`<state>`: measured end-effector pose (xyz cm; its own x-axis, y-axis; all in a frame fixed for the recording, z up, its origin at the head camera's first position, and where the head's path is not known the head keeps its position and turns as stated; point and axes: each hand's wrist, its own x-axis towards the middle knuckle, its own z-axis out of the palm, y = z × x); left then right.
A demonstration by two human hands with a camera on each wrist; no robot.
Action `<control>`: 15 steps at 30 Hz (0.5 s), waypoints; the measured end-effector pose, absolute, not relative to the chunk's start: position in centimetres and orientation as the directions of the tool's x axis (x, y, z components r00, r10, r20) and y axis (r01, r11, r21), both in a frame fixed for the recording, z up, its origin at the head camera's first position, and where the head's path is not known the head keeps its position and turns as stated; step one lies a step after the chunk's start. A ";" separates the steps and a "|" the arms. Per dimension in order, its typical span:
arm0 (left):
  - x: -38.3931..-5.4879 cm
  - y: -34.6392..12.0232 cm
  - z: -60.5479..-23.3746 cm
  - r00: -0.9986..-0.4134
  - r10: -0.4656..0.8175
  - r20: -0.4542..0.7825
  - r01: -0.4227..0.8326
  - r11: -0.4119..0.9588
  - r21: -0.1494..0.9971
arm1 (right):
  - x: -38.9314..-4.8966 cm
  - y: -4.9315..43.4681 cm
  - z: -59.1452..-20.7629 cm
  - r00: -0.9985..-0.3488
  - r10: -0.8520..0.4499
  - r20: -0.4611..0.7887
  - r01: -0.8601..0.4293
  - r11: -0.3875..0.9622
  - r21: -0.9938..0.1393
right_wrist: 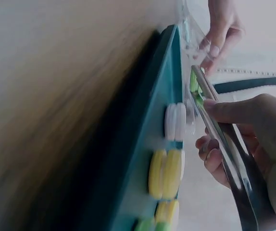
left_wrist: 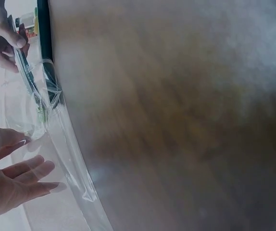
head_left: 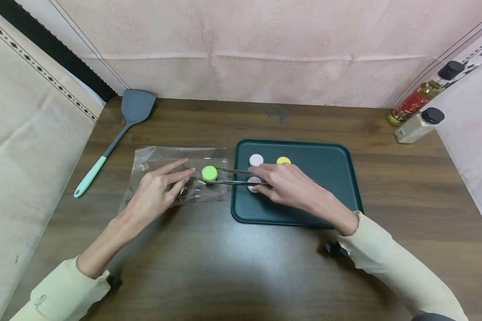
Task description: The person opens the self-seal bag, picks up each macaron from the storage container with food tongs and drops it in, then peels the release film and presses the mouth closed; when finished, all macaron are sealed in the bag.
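My right hand grips a pair of metal tongs, which hold a green macaron between their tips. The macaron is at the right part of a clear plastic bag lying flat on the table; whether it is inside the bag or above it I cannot tell. My left hand rests on the bag with its fingers spread and fairly straight. Beneath the right hand, a dark teal tray carries white macarons and a yellow macaron. Another green macaron shows on the tray in the right wrist view.
A grey spatula with a mint handle lies at the left. Back right stand a red-labelled oil bottle and a black-capped jar. Pale cloth hangs behind the wooden table.
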<state>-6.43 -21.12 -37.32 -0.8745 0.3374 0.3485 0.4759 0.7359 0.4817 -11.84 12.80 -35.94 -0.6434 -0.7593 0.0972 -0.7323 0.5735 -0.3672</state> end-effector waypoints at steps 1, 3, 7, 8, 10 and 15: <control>-6.4 -21.2 -37.3 -0.875 0.338 0.347 0.476 0.734 0.484 | -11.9 12.3 -36.0 -0.636 -0.766 0.099 -0.739 0.567 -0.363; -6.4 -21.2 -37.3 -0.878 0.337 0.341 0.472 0.734 0.488 | -12.2 11.4 -36.3 -0.612 -0.783 0.110 -0.761 0.545 -0.353; -6.4 -21.3 -37.2 -0.881 0.343 0.325 0.468 0.730 0.497 | -12.6 9.5 -36.7 -0.566 -0.814 0.131 -0.800 0.504 -0.325; -6.4 -21.3 -37.2 -0.883 0.344 0.319 0.465 0.729 0.501 | -12.7 9.0 -36.8 -0.558 -0.819 0.132 -0.807 0.498 -0.319; -6.4 -21.4 -37.2 -0.885 0.348 0.309 0.463 0.725 0.510 | -12.8 8.2 -37.0 -0.548 -0.827 0.125 -0.813 0.492 -0.311; -6.4 -21.5 -37.2 -0.884 0.355 0.303 0.465 0.716 0.521 | -13.1 6.6 -37.4 -0.519 -0.846 0.122 -0.832 0.467 -0.299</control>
